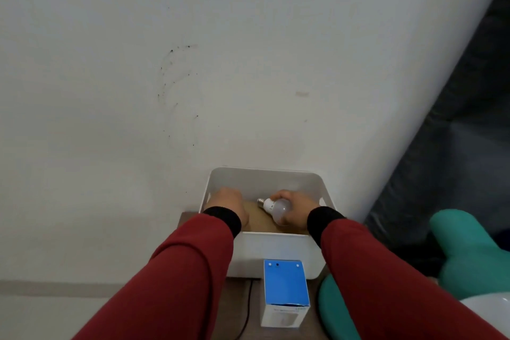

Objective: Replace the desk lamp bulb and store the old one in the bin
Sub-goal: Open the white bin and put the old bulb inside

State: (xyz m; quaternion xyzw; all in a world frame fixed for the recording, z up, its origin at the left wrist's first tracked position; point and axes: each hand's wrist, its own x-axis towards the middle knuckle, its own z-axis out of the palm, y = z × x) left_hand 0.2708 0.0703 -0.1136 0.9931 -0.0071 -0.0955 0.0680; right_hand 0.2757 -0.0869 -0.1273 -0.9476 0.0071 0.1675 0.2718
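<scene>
Grasping bulb (277, 211) inside white bin (276, 251): right hand (296, 210). Left hand (227, 205) in bin, grip unclear.

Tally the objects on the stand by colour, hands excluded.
White: 2, the bin and the bulb held in it by the right hand
Blue and white: 1, the box
Teal: 1, the lamp, partly out of view
Black: 1, the cord
Total: 5
</scene>
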